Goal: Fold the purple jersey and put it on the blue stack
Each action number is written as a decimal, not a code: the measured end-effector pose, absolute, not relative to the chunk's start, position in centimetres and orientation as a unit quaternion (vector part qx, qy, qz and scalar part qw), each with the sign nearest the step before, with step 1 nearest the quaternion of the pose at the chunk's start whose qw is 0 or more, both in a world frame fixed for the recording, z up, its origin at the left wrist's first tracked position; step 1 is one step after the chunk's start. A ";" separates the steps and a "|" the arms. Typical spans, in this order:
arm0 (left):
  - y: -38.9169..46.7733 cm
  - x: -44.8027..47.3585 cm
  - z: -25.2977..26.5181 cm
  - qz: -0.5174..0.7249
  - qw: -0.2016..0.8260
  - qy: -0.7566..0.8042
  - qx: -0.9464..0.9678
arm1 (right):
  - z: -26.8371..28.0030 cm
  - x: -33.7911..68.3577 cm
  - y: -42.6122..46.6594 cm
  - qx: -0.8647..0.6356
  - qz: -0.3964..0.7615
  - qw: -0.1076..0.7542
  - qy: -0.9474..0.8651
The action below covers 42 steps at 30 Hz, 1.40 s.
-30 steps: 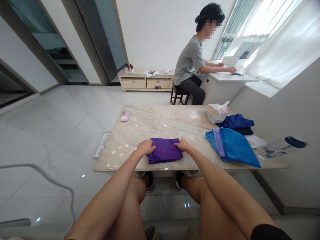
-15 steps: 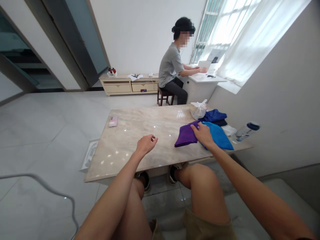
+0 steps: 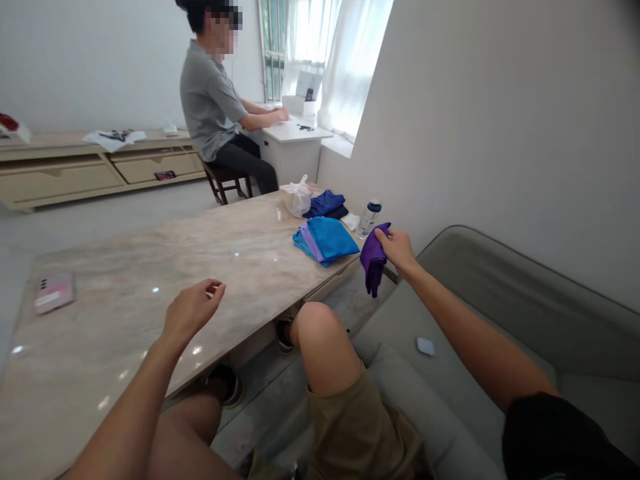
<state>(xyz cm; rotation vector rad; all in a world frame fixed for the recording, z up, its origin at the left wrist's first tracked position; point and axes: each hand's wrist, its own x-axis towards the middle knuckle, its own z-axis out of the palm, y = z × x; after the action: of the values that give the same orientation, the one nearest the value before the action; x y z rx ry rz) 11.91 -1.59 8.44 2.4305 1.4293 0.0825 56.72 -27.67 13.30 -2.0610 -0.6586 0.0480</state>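
Note:
My right hand (image 3: 400,250) pinches a folded purple cloth (image 3: 374,257) by its upper edge. The cloth hangs down past the table's right end, above the grey sofa. Over the near part of the table, my left hand (image 3: 194,308) is held with loosely curled fingers, thumb apart and nothing in it. To the left of the purple cloth, a folded bright blue cloth (image 3: 336,239) lies on the marble-look table (image 3: 200,250), with a lilac cloth (image 3: 311,241) showing at its left side.
Behind the blue cloth are dark blue cloth (image 3: 327,203), a white plastic bag (image 3: 299,197) and a clear bottle (image 3: 370,219). A pink phone (image 3: 56,292) lies at the table's left. A small white case (image 3: 425,346) rests on the sofa (image 3: 480,280). Another person (image 3: 210,100) sits at a white desk.
My right hand has lifted the purple cloth off the table and carried it right, over the sofa side. The view has turned right. The lilac cloth now shows beside the blue one.

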 end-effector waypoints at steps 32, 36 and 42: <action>-0.8 16.7 8.2 -0.093 0.103 0.504 0.853 | 1.4 58.6 -14.0 -0.885 0.032 0.149 -0.439; -1.2 17.3 8.6 -0.109 0.091 0.488 0.861 | -0.7 57.4 -11.9 -0.898 0.017 0.113 -0.424; -2.0 17.3 9.3 -0.083 0.095 0.480 0.868 | 2.7 57.2 -11.7 -0.911 -0.011 0.128 -0.392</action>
<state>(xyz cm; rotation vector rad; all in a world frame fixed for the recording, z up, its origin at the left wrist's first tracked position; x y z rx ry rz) 17.33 -2.05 9.27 2.5743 1.4215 -0.2454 57.16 -11.70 2.75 -2.6505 -1.1392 -0.0309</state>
